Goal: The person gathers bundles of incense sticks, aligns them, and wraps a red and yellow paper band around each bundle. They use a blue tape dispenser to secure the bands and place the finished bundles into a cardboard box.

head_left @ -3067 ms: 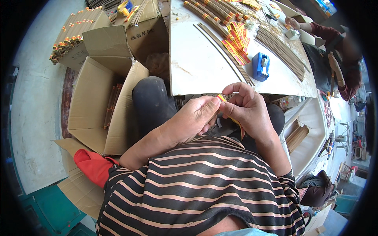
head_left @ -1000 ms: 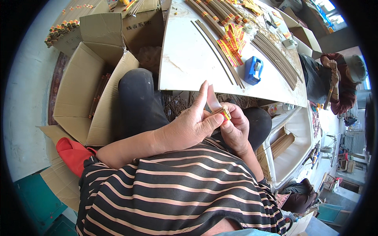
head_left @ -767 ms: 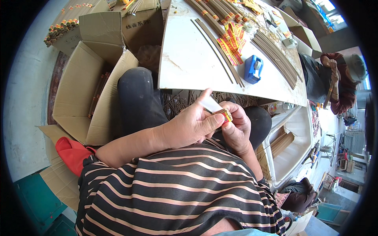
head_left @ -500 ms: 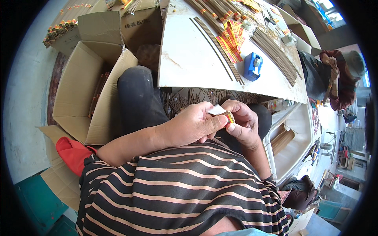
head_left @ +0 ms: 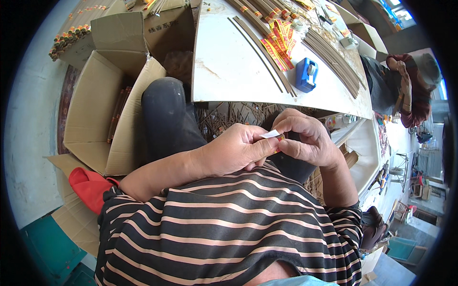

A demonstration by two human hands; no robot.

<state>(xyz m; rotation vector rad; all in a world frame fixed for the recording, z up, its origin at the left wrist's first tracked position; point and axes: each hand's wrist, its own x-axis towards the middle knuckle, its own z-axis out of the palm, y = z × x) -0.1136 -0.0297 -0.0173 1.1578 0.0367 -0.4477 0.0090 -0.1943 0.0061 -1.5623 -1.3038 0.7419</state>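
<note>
My left hand [head_left: 238,147] is closed around a small bundle of incense sticks [head_left: 281,137], mostly hidden by the fingers; only its end with a bit of red and yellow wrapping shows. A paper label strip [head_left: 270,134], white side up, sticks out from the bundle between the two hands. My right hand [head_left: 307,139] pinches at the strip and the bundle's end with thumb and forefinger. Both hands meet in front of my striped shirt, above my lap.
Ahead, the white table [head_left: 224,71] bears brown incense sticks [head_left: 334,59], red and yellow label strips [head_left: 278,47] and a blue tape dispenser [head_left: 306,75]. An open cardboard box [head_left: 88,105] holding bundles stands left. Another person [head_left: 412,86] sits at the far right.
My right hand has turned and risen slightly, its elbow swinging outward to the right. Its fingers now pinch near the white strip, and less of the bundle's end shows.
</note>
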